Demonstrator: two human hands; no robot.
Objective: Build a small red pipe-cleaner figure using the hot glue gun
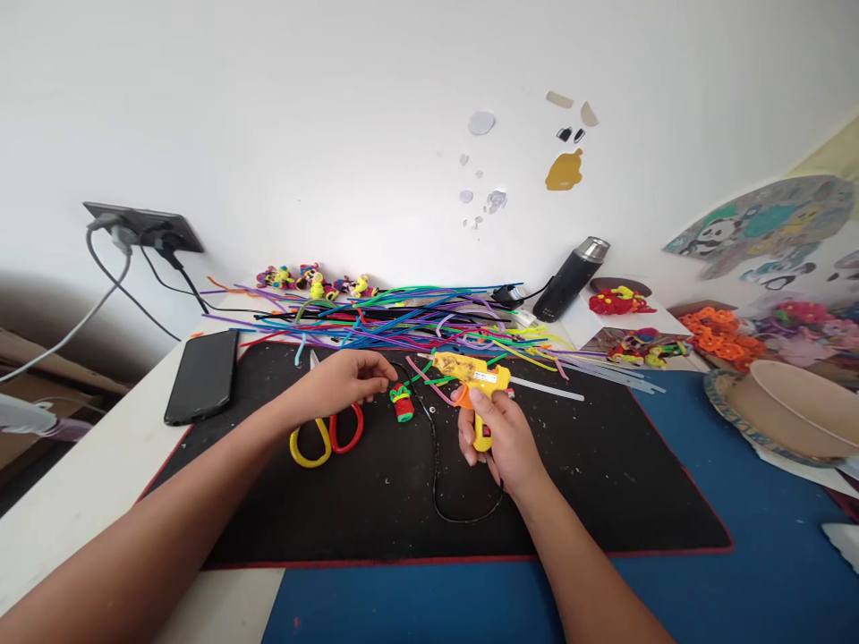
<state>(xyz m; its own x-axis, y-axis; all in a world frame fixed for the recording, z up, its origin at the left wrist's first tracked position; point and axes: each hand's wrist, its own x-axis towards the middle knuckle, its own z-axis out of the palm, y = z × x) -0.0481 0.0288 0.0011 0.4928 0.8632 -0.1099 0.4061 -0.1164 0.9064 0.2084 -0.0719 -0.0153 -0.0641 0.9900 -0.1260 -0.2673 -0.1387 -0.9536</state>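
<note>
Glue gun point(463, 367) sits in our closed right hand point(500, 434); our left hand point(355, 376), half curled, is beside the red-and-green figure point(403, 407) on the mat point(604, 501), its hold impossible to tell. We seem to be gluing, which calls for a steady nozzle point(424, 356). Cord point(435, 465), scissors point(327, 440) and pipe cleaners point(382, 322) crowd around.

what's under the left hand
Under the left hand, scissors lie on the black mat: red and yellow handles and a blade tip show; the middle is covered.
</note>
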